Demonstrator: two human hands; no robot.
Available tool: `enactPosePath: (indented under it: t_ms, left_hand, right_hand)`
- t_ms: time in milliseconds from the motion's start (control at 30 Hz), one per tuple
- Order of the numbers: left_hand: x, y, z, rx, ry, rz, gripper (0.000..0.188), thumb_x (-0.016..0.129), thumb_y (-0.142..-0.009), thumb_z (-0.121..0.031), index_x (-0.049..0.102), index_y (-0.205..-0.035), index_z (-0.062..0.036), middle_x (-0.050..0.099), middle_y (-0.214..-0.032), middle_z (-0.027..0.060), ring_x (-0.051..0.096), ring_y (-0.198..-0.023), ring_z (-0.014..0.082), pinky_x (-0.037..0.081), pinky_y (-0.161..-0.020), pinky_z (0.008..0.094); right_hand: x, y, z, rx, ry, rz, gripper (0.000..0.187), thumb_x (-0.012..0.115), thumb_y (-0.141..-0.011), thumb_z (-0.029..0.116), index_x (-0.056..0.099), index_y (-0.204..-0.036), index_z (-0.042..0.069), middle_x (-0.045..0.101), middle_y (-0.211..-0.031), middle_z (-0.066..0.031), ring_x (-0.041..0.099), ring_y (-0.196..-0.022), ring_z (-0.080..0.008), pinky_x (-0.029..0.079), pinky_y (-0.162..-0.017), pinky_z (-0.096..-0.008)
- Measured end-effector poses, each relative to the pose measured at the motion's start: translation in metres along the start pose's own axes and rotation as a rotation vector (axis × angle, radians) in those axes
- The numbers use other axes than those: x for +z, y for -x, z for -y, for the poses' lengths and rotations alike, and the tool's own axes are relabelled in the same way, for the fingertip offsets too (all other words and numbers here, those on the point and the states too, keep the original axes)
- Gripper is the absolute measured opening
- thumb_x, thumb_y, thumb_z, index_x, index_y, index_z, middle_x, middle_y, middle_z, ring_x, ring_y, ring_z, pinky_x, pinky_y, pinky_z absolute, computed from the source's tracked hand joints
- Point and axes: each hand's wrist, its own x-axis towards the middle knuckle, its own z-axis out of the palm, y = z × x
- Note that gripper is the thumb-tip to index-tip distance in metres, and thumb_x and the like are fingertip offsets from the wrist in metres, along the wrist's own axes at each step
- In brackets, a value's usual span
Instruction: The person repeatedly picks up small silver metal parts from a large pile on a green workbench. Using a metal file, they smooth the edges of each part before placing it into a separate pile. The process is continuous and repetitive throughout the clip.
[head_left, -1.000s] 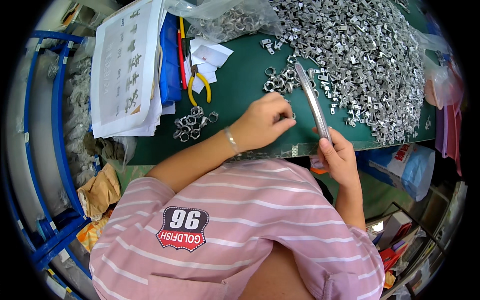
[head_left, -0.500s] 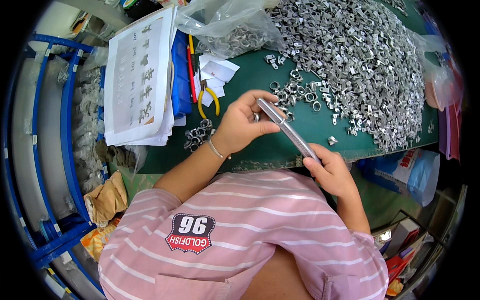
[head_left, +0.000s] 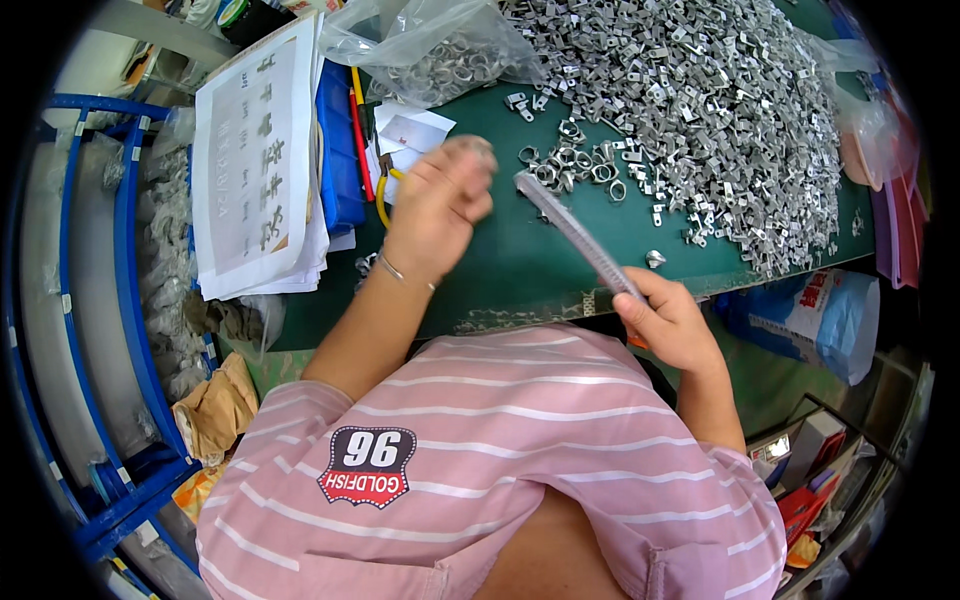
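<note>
My right hand (head_left: 672, 322) grips the lower end of a ring mandrel (head_left: 580, 240), a slim silvery rod with fine marks along it. The rod slants up and left over the green table, its far end free. Off to the left of that end is my left hand (head_left: 436, 212), its fingers curled in and smeared by motion. Whatever they hold, if anything, cannot be made out. Beyond the mandrel's tip lies a small cluster of metal rings (head_left: 575, 160). A single small metal piece (head_left: 655, 259) rests near the table edge, above my right hand.
A large heap of small metal parts (head_left: 700, 110) covers the right back. At the left back are a clear bag of rings (head_left: 440, 70), yellow-handled pliers (head_left: 384, 205), a blue tray (head_left: 340, 150) and a printed sheet (head_left: 255, 170). Blue shelving (head_left: 140, 300) stands left.
My left hand has come off the mandrel's upper end and moved left and up, now covering part of the pliers. My right hand still holds the mandrel. The view has shifted slightly.
</note>
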Motion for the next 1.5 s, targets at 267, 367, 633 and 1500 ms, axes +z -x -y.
enactPosePath:
  t_ms: [267,367,633,1500]
  left_hand:
    - [0.026,-0.015,0.033,0.338,-1.388,0.165,0.011,0.066,-0.072,-0.007,0.064,-0.083,-0.0031,0.056,-0.069,0.0044,0.057,-0.067,0.0151,0.045,-0.058,0.0262]
    - [0.025,-0.015,0.05,0.469,-1.654,0.263,0.012,0.067,-0.07,-0.005,0.064,-0.081,-0.0035,0.054,-0.07,0.0092,0.058,-0.069,0.0224,0.047,-0.061,0.0293]
    - [0.016,-0.01,0.035,0.208,-0.963,0.085,0.014,0.064,-0.073,0.0,0.061,-0.086,-0.0029,0.058,-0.08,0.0065,0.057,-0.069,0.0137,0.044,-0.054,0.0224]
    - [-0.005,0.001,0.013,-0.255,0.397,0.049,0.018,0.046,-0.089,-0.01,0.053,-0.103,-0.0003,0.052,-0.09,0.0095,0.048,-0.075,0.0132,0.044,-0.061,0.0222]
  right_hand:
    - [-0.012,0.002,-0.004,-0.053,-0.17,-0.154,0.028,0.053,-0.089,0.022,0.055,-0.106,0.0,0.044,-0.064,0.0044,0.04,-0.049,-0.0019,0.032,-0.041,-0.018]
    - [-0.01,0.002,-0.005,-0.057,-0.152,-0.148,0.028,0.053,-0.089,0.021,0.055,-0.106,0.0,0.043,-0.064,0.0043,0.04,-0.049,-0.0019,0.031,-0.041,-0.0179]
    - [-0.008,0.001,-0.009,-0.044,-0.152,-0.145,0.029,0.053,-0.089,0.022,0.055,-0.108,0.0,0.043,-0.064,0.0038,0.039,-0.049,-0.0017,0.031,-0.04,-0.0172]
    - [0.003,-0.004,-0.013,0.026,0.017,-0.067,0.03,0.056,-0.087,0.022,0.056,-0.108,0.001,0.05,-0.064,0.0021,0.046,-0.056,-0.0056,0.039,-0.051,-0.0217]
